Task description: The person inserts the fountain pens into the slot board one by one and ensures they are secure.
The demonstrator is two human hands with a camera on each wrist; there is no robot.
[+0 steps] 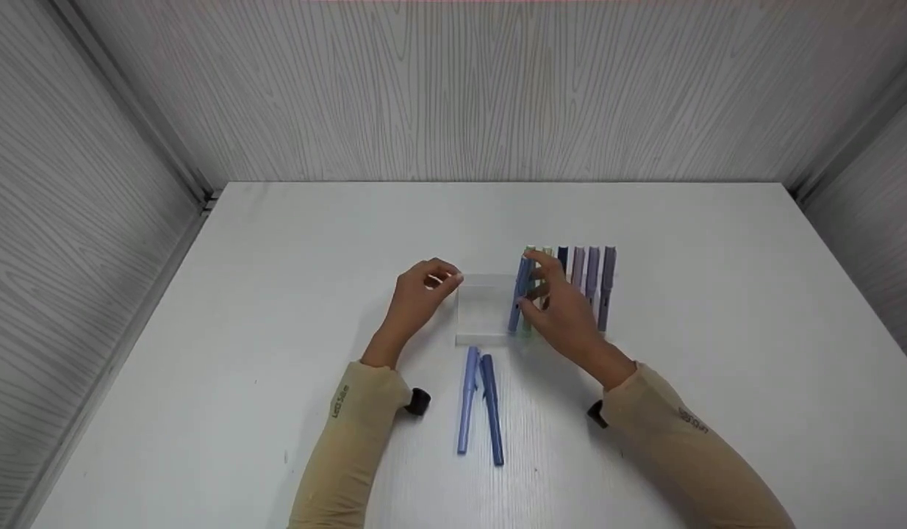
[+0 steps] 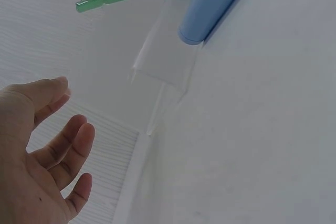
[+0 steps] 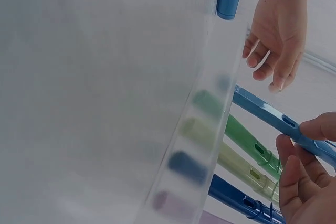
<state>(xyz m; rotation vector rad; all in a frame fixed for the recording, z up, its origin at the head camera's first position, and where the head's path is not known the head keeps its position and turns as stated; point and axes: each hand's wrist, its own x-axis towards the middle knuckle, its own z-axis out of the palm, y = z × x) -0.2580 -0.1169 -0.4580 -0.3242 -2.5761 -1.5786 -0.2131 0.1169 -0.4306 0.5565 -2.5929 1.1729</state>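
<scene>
My right hand [image 1: 567, 316] pinches a blue pen [image 3: 262, 109] between thumb and fingertips. That pen slants over a translucent pen holder [image 1: 483, 340], its lower end at the holder's front wall. Just right of it lie a green pen [image 3: 242, 136], a yellow-green pen [image 3: 239, 165] and a dark blue pen [image 3: 229, 193], side by side. My left hand [image 1: 418, 295] hovers by the holder's back left corner with loosely bent fingers, holding nothing. Whether its fingertips touch the corner, I cannot tell.
Further right in the row are a pinkish-lilac pen [image 1: 578, 264], a lilac pen [image 1: 592, 272] and a dark purple pen [image 1: 608, 272]. In front of the holder, a light blue pen [image 1: 467, 400] and a darker blue pen [image 1: 492, 411] lie on the white table [image 1: 203, 382].
</scene>
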